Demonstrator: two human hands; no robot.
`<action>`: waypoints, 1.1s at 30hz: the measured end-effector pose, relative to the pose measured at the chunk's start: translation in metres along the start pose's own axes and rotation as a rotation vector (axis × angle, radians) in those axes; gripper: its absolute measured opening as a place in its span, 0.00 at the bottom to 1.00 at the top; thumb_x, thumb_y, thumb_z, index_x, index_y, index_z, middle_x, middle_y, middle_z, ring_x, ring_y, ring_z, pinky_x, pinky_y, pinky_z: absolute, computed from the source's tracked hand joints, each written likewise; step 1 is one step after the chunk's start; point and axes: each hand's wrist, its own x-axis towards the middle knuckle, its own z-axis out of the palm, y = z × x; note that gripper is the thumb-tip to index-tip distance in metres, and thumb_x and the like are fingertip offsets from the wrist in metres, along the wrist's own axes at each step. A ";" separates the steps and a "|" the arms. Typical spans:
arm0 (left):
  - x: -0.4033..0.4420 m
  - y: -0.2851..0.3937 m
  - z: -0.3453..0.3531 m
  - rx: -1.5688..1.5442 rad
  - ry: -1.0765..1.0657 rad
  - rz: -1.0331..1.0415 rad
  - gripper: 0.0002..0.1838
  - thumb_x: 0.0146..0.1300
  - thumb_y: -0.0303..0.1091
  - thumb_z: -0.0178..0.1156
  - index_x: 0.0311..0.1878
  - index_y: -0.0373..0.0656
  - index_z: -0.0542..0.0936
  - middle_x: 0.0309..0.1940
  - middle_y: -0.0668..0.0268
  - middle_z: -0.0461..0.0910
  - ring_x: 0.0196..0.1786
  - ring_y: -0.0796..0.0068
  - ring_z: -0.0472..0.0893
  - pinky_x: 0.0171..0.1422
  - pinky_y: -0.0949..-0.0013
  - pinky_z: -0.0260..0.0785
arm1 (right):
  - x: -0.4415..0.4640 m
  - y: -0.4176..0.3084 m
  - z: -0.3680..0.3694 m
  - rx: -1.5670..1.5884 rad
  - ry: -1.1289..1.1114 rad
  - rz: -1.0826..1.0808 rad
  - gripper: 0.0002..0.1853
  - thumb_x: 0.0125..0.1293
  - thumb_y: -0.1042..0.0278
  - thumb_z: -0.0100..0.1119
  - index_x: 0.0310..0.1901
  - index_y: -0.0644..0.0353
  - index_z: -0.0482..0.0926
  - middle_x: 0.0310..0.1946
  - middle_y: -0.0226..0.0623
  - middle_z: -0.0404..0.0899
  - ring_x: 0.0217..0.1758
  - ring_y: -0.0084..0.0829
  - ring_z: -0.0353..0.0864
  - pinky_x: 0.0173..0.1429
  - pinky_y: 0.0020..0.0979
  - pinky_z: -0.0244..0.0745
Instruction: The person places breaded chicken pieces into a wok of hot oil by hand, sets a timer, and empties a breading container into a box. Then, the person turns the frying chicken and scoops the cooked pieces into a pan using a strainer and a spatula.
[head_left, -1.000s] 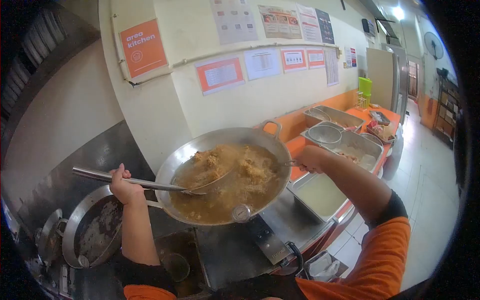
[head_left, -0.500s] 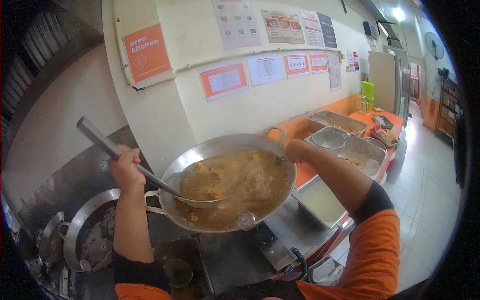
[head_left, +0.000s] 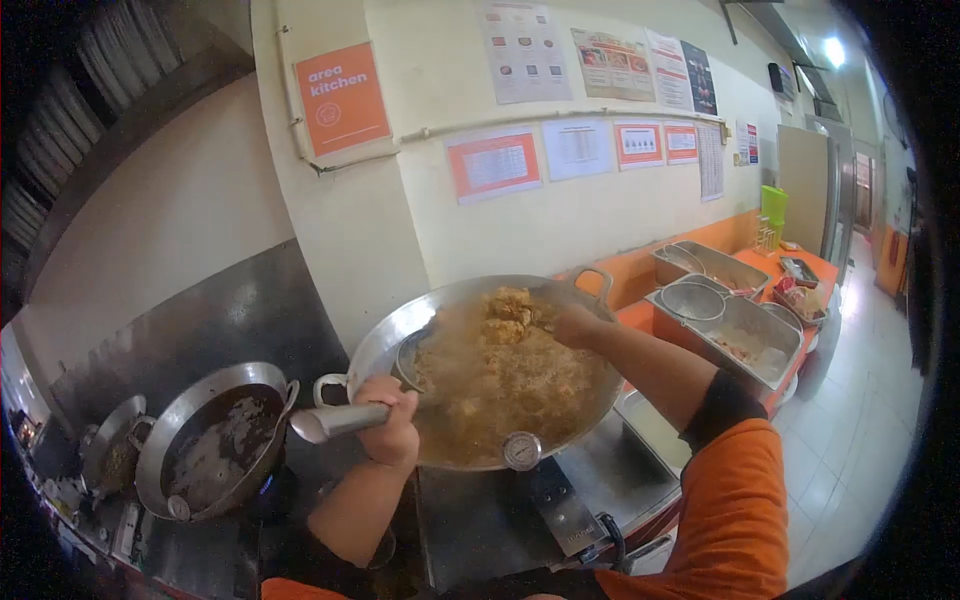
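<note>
Wok under steam, ladle partly hidden, hold of right grip unclear

A lamp glares at upper right, the floor shines, and fisheye edges curve into black.

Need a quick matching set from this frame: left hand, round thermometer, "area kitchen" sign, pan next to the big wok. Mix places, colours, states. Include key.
1. Left hand
2. Round thermometer
3. "area kitchen" sign
4. Pan next to the big wok: pan

A. At the near rim of the wok
B. Holds dark liquid
C. Fingers closed around a metal handle
D. Orange, up on the wall

Pairs: 1-C, 2-A, 3-D, 4-B
</note>
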 end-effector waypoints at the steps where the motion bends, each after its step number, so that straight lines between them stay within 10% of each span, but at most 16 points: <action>1: -0.003 0.001 -0.004 0.016 -0.111 -0.015 0.14 0.37 0.15 0.55 0.23 0.43 0.64 0.21 0.67 0.66 0.27 0.72 0.66 0.39 0.69 0.60 | -0.006 -0.002 -0.006 -0.021 -0.008 -0.022 0.10 0.49 0.68 0.47 0.21 0.62 0.77 0.23 0.44 0.75 0.27 0.40 0.75 0.33 0.37 0.70; 7: -0.006 0.013 0.001 0.149 -0.174 -0.103 0.12 0.43 0.16 0.56 0.24 0.43 0.64 0.21 0.66 0.66 0.28 0.72 0.67 0.43 0.68 0.60 | -0.037 -0.026 -0.030 0.153 -0.014 0.076 0.09 0.47 0.68 0.48 0.20 0.63 0.76 0.23 0.47 0.75 0.28 0.43 0.75 0.34 0.38 0.70; 14: -0.006 0.021 -0.010 0.015 0.290 -0.383 0.10 0.47 0.19 0.56 0.23 0.43 0.64 0.23 0.70 0.66 0.33 0.76 0.66 0.46 0.70 0.57 | -0.057 -0.057 -0.048 0.217 -0.067 0.160 0.10 0.46 0.68 0.49 0.28 0.61 0.77 0.28 0.44 0.76 0.33 0.39 0.76 0.36 0.36 0.72; 33: 0.010 0.011 -0.030 -0.037 0.397 -0.367 0.11 0.44 0.21 0.57 0.19 0.44 0.63 0.22 0.70 0.64 0.30 0.78 0.64 0.40 0.74 0.56 | -0.138 -0.039 -0.118 0.057 -0.019 0.194 0.07 0.43 0.69 0.49 0.22 0.61 0.77 0.20 0.40 0.76 0.27 0.38 0.77 0.28 0.36 0.72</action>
